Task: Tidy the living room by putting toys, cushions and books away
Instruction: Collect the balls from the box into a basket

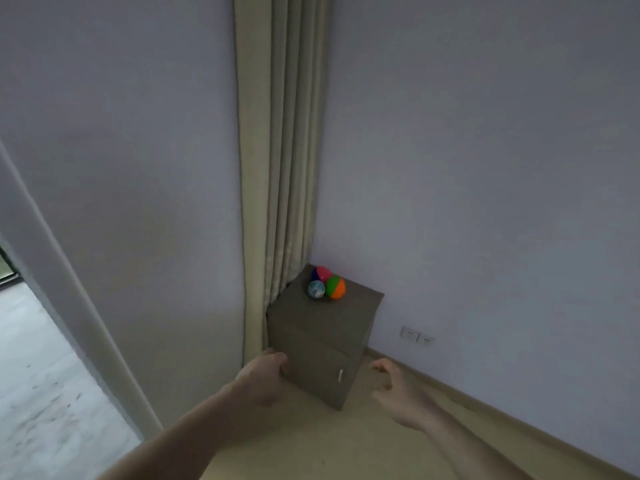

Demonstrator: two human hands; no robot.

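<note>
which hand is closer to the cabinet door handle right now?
Hard to call, roughly even. The left hand lies at the cabinet's front left edge, left of the door handle. The right hand hangs in the air to the handle's right, apart from the cabinet.

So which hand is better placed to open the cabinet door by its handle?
Probably the right hand: it hovers open beside the cabinet, nearer the handle. The left hand sits at the cabinet's far-left front edge.
</note>
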